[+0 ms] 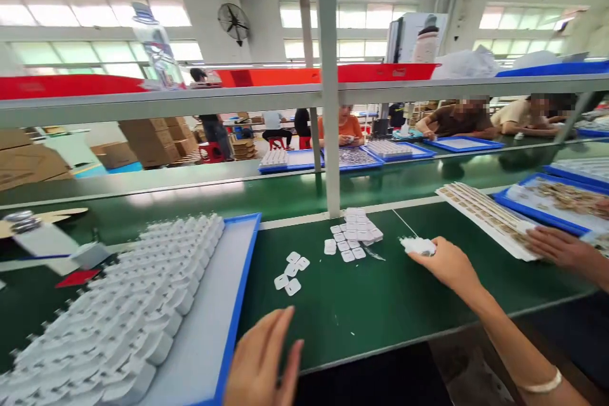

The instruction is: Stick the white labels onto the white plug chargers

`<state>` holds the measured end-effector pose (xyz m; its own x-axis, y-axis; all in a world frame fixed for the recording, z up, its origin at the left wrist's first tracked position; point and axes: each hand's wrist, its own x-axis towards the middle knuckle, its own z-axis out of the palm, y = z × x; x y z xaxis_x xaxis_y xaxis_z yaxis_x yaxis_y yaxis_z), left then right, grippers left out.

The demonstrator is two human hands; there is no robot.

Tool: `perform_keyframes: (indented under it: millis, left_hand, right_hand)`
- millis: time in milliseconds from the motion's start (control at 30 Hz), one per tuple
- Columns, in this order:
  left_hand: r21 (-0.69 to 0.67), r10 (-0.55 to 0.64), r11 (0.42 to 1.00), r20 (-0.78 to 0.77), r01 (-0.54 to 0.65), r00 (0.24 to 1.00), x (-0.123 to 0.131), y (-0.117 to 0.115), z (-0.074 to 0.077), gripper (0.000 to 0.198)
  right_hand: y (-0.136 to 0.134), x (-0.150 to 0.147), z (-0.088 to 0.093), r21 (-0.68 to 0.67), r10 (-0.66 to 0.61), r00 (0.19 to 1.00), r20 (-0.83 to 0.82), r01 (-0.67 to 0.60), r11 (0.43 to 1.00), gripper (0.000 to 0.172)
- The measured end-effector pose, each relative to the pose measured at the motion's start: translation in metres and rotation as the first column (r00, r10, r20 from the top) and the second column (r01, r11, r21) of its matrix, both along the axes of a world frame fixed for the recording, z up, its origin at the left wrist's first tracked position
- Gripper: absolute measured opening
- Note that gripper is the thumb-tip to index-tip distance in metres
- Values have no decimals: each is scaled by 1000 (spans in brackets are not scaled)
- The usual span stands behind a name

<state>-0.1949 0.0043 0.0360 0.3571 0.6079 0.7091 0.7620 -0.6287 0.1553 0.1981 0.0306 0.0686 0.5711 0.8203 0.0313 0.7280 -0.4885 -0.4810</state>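
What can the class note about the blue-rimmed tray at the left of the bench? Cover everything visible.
The tray looks like plastic, with a raised blue rim and pale floor. It lies flat on the green bench, near end out of frame. Close rows of white parts fill most of it; floor shows along the right. The left hand is beside the rim; contact is unclear.

Single head-worn view; looks forward, down across near green bench (328, 314).
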Motion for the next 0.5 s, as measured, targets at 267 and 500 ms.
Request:
perform_keyframes:
  millis: [267, 500]
  left_hand:
    - [-182, -282, 942, 25, 282, 959, 74, 5, -20, 61]
    - [-390, -90, 866, 494, 313, 865, 32, 15, -29, 37]
  right_hand:
    - [-32, -167, 20, 37, 743, 643, -184, -751, 659, 75]
    - [49, -157, 33, 39, 820, 431, -376, -877, 479, 28]
